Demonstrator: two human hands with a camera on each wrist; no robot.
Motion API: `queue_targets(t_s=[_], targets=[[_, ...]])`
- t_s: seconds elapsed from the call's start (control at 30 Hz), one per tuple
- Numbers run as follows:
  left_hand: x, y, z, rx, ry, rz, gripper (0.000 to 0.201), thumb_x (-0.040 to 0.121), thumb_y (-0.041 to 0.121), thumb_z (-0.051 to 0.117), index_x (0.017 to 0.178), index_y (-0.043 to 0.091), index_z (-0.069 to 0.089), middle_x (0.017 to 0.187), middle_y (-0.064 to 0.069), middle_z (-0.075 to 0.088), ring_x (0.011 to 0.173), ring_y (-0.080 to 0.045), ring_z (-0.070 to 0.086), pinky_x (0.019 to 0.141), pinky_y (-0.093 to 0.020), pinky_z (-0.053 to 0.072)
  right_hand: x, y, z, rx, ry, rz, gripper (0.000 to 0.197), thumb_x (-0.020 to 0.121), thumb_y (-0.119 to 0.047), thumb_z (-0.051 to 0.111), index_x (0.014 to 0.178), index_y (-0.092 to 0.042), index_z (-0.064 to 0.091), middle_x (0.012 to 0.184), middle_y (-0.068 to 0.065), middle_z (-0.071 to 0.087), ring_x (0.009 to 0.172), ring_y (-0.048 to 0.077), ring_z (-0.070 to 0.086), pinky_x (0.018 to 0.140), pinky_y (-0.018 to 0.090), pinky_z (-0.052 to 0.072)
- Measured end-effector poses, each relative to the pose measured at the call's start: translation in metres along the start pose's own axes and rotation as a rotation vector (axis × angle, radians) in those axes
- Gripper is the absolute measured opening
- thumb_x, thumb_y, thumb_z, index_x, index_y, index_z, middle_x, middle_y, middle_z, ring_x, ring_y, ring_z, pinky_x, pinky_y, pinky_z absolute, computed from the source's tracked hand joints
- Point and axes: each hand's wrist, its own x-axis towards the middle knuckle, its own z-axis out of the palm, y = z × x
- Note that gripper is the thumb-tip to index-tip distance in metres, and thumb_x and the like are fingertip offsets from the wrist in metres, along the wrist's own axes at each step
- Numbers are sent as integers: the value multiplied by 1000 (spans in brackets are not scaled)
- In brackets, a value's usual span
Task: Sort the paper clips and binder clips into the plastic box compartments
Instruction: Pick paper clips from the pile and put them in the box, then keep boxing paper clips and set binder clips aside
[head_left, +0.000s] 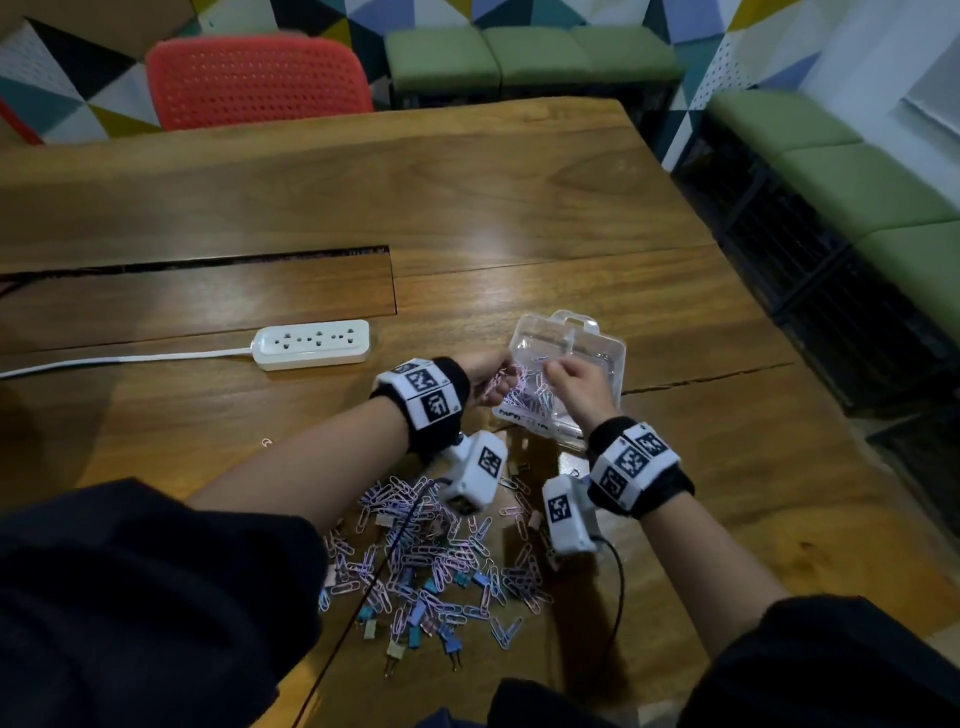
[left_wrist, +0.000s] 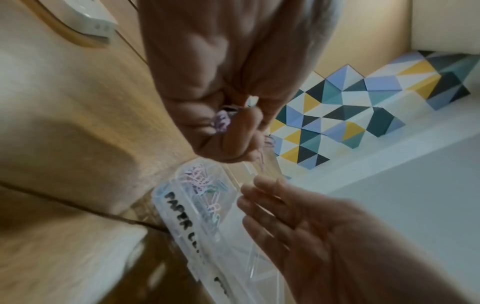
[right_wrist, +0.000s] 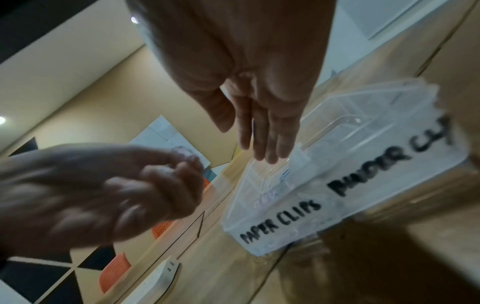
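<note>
Holding a bunch of paper clips (left_wrist: 221, 122), my left hand (head_left: 485, 371) is curled tight around them at the left edge of the plastic box (head_left: 597, 338), over the compartment marked for paper clips, which already has some in it. My right hand (head_left: 574, 384), just right of that and above the same compartment, has its fingers (right_wrist: 262, 135) straight and holds nothing. The binder-clip compartment, on the box's right side, looks empty (as far as I can tell through the clear plastic). The mixed pile (head_left: 431, 561) lies on the surface (head_left: 467, 197) on my side of the box. My worry: if I let go too far left, the tangled clips could spill over the box's wall, and any binder clip hidden in my fist would land wrongly.
</note>
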Motion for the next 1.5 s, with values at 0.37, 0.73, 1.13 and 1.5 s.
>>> queue_targets(t_s=[0.37, 0.73, 1.13, 1.5], targets=[[30, 6, 26, 512, 85, 254, 21, 96, 11, 36, 90, 3, 55, 83, -9, 52, 63, -13, 44, 58, -24, 40, -80, 72, -22, -558, -239, -85, 21, 76, -15, 68, 75, -25, 50, 81, -7, 49, 75, 10, 46, 65, 18, 36], [-12, -87, 25, 1415, -172, 562, 33, 86, 15, 55, 118, 9, 55, 123, -11, 54, 108, -21, 51, 91, -29, 44, -82, 83, -17, -652, -275, -107, 13, 76, -6, 65, 85, -14, 62, 84, -2, 51, 84, 17, 51, 62, 12, 33], [-23, -120, 37, 1633, -57, 668, 26, 91, 7, 48, 115, 2, 55, 117, -15, 56, 106, -26, 52, 88, -32, 44, -102, 96, -23, -623, -108, -45, 6, 78, -11, 67, 82, -13, 63, 87, 1, 57, 82, 13, 50, 76, 24, 41], [-30, -117, 20, 1292, -41, 511, 24, 91, 12, 46, 112, 6, 56, 114, -11, 58, 102, -24, 57, 85, -29, 46, -100, 91, -21, -740, -110, -61, 13, 84, -10, 59, 94, -5, 65, 107, 9, 55, 102, 22, 51, 93, 32, 43]])
